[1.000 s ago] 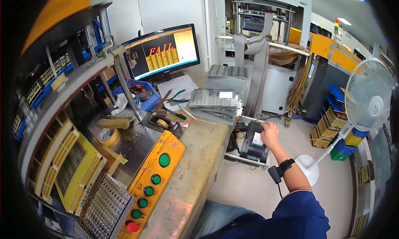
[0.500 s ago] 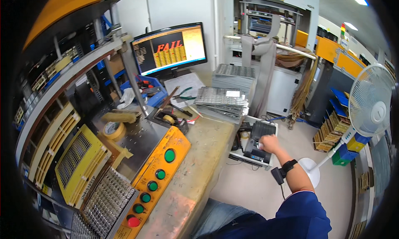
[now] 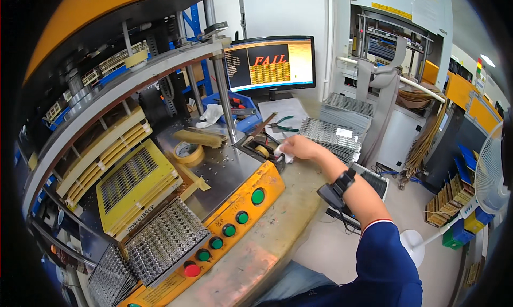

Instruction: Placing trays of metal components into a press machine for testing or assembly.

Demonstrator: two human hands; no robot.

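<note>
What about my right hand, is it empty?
No, your right hand pinches a small white slip at its fingertips, near the far end of the orange push-button panel.

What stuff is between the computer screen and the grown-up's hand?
In the head view, a white paper sheet and green-handled pliers lie between the computer screen and the right hand.

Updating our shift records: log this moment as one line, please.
left hand: not in view; right hand: holding white slip; nearby: green pliers, stacked panels; behind: lit monitor
</note>
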